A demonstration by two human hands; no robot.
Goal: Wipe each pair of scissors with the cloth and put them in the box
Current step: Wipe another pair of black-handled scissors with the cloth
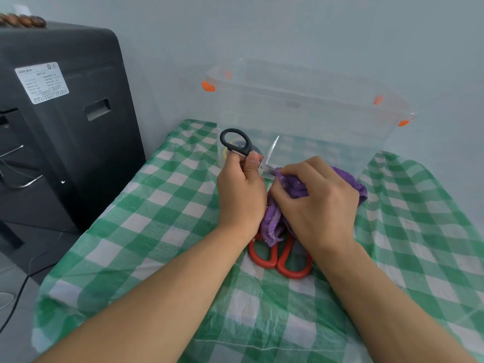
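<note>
My left hand [242, 189] pinches the black-handled scissors [237, 142] just below the handle loop, holding them above the table with the blades spread. One blade points up in front of the box. My right hand [318, 197] grips the purple cloth [273, 224], bunched round the other blade. Red-handled scissors [281, 258] lie on the checked tablecloth under my right wrist, blades hidden by the cloth. The clear plastic box [309, 106] with orange clips stands just behind my hands; something dark and yellow shows through its left wall.
The table carries a green-and-white checked cloth [162, 213]. A black machine [60, 106] with a white label stands close to the table's left edge, cables trailing on the floor. A pale wall runs behind the box.
</note>
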